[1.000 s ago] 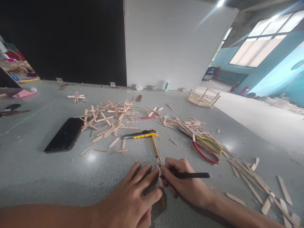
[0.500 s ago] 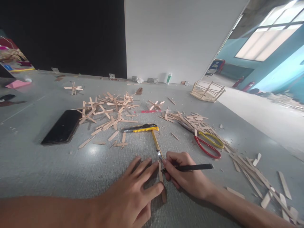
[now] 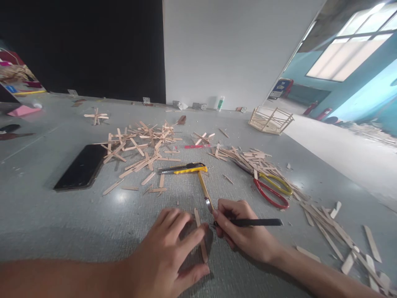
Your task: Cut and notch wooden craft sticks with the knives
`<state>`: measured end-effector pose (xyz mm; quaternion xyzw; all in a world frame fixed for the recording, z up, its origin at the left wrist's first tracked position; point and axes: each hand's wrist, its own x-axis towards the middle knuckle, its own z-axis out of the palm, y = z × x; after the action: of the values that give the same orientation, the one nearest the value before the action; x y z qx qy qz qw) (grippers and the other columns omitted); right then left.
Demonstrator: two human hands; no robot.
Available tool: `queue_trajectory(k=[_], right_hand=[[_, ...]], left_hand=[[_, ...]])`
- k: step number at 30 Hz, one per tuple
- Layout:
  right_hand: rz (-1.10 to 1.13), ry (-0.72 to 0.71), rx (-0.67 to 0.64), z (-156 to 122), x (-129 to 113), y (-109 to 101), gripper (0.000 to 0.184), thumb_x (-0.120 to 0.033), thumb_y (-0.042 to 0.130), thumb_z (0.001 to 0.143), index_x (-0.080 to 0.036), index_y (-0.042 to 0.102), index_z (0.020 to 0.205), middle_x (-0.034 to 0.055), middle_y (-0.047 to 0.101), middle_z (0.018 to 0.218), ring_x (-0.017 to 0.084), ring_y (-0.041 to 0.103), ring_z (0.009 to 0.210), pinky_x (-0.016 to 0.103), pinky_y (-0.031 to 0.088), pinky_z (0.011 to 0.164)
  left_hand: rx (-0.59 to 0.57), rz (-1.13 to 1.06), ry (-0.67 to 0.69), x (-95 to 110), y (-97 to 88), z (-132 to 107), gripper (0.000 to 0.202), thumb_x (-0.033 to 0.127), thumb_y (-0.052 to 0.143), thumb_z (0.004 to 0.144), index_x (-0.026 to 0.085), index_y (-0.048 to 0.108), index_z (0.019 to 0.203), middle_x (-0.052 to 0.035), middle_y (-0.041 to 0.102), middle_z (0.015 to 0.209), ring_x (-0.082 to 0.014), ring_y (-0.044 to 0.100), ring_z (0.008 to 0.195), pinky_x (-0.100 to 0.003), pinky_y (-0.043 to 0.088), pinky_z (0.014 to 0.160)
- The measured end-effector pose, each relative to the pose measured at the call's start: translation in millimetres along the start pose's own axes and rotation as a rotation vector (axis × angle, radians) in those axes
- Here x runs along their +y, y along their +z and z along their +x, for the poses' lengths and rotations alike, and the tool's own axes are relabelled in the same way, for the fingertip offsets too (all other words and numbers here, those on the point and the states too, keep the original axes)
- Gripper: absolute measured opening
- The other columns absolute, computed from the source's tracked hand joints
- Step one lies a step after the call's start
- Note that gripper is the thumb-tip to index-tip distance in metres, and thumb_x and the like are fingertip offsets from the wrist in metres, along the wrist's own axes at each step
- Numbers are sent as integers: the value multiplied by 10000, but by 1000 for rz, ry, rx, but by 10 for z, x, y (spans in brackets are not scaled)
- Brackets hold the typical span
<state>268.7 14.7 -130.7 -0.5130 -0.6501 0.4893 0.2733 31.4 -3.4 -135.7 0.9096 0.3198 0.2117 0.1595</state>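
My left hand [image 3: 167, 248] hovers low over the table with its fingers spread. Its index finger crosses a flat wooden craft stick [image 3: 197, 218], which lies at a slant beneath it, and the thumb is apart from the stick. A black pen [image 3: 257, 222] is gripped between the fingers of my right hand [image 3: 242, 225], its tip pointing left toward the stick. Just beyond those fingertips lies a narrow yellow strip [image 3: 203, 184] with a shiny part near its close end. A yellow and black utility knife [image 3: 189, 167] rests at the strip's far end.
Scissors [image 3: 273, 194] with red and yellow handles lie at the right among loose craft sticks [image 3: 328, 223]. Crossed sticks [image 3: 155, 136] are heaped beyond the knife. A phone [image 3: 81, 167] is at the left, a stick frame [image 3: 271, 121] at the back right, a glue stick [image 3: 220, 103] by the panel.
The craft stick has shifted left and tilted, away from the pen tip. My left hand has moved left and its thumb has spread toward me. My right hand has barely moved.
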Motion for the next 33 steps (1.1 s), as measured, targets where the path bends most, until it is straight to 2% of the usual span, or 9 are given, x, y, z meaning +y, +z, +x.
queue_trajectory(k=[3, 6, 9, 11, 16, 19, 23, 27, 33], right_hand=[[31, -1, 3, 2, 11, 1, 408, -494, 603, 986, -215, 487, 712, -19, 608, 598, 69, 486, 387, 182, 346, 368], [44, -7, 15, 2, 31, 1, 413, -492, 593, 996, -214, 481, 712, -19, 613, 596, 66, 479, 386, 182, 334, 369], [40, -11, 20, 2, 54, -1, 421, -510, 565, 1012, -213, 486, 724, -14, 624, 604, 69, 487, 393, 184, 329, 374], [41, -13, 22, 0, 58, -3, 428, -522, 555, 1017, -212, 491, 730, -13, 624, 604, 69, 489, 399, 185, 333, 379], [84, -4, 20, -1, 32, -6, 463, -564, 525, 1024, -210, 485, 727, -8, 632, 596, 63, 481, 390, 191, 363, 399], [124, 0, 46, 10, 31, -1, 473, -575, 509, 1028, -199, 519, 741, -3, 642, 603, 63, 499, 399, 192, 383, 414], [189, 38, 104, 32, 46, 12, 444, -571, 642, 956, -189, 561, 743, -29, 598, 559, 71, 504, 419, 183, 384, 405], [241, 41, 65, 44, 27, 15, 398, -513, 782, 864, -194, 563, 767, -61, 552, 523, 80, 511, 434, 184, 407, 418], [181, 11, 39, 35, -45, 45, 408, -523, 642, 967, -212, 509, 740, -58, 542, 515, 63, 449, 388, 173, 364, 379]], left_hand=[[-31, -9, 46, 0, 8, 8, 143, 260, 637, 976, 190, 683, 1092, -108, 647, 1122, -300, 574, 1042, -488, 518, 940], [18, -21, 80, -5, 32, 10, 193, 94, 507, 978, 186, 676, 999, -69, 661, 1040, -252, 569, 991, -460, 472, 980], [53, -54, 104, -20, 53, 13, 139, 141, 534, 982, 183, 663, 954, -59, 668, 1015, -251, 566, 981, -462, 453, 991], [73, -65, 111, -27, 56, 19, 122, 173, 541, 1009, 182, 657, 973, -56, 679, 1009, -250, 571, 986, -453, 452, 990], [118, -118, 59, -24, 60, 32, 274, 32, 412, 1034, 187, 638, 1034, -25, 674, 893, -212, 574, 888, -373, 489, 864], [166, -97, 6, -32, 90, 23, 234, 56, 448, 1029, 185, 642, 1042, -40, 655, 897, -228, 558, 866, -377, 491, 805], [209, -69, 9, -51, 141, 12, 201, 73, 475, 1025, 181, 643, 996, -42, 626, 875, -236, 538, 824, -386, 481, 760], [237, -35, 5, -56, 171, 9, 243, 34, 445, 1020, 158, 619, 1136, -44, 635, 887, -241, 550, 816, -387, 473, 748], [269, -17, 16, -75, 192, 0, 281, 21, 415, 1028, 146, 583, 1216, -46, 655, 898, -242, 567, 814, -376, 467, 732]])
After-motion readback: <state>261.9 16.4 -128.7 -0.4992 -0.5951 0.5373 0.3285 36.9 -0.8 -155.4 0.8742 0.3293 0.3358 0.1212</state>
